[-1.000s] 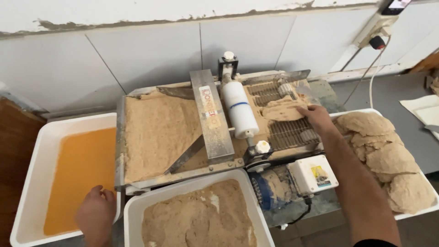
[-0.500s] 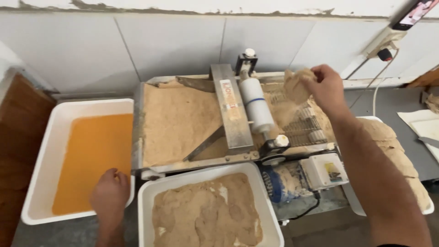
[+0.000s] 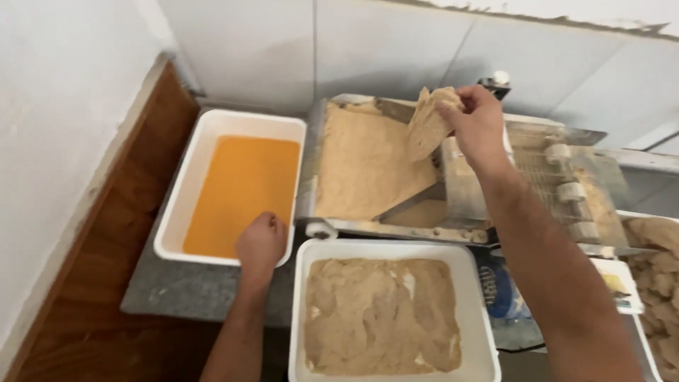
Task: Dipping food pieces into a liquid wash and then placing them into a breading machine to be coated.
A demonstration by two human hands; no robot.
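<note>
White tiled walls back the bench where we work, with a wooden panel running down the left side and a grey counter below it.

Our right hand is raised over the breading machine. Its fingers are pinched on the top edge of a thin crumbed cutlet, which hangs down from them, tilted, above the machine's bed of crumbs and clear of it. The cutlet sits near the bed's right edge, just left of the metal divider.

Our left hand rests on the near rim of the white tray that holds orange batter. The fingers are curled down over the rim and pressed together; we cannot tell whether they hold anything beyond the rim itself.

Just below the machine, touching its front edge, stands a second white tray filled with flat, pale breaded pieces. To the right, the machine's wire belt runs under small rollers, and at the far right edge of the view lies a heap of more breaded pieces. Between that heap and the front tray we see a blue part of the machine, partly hidden by our right forearm.
</note>
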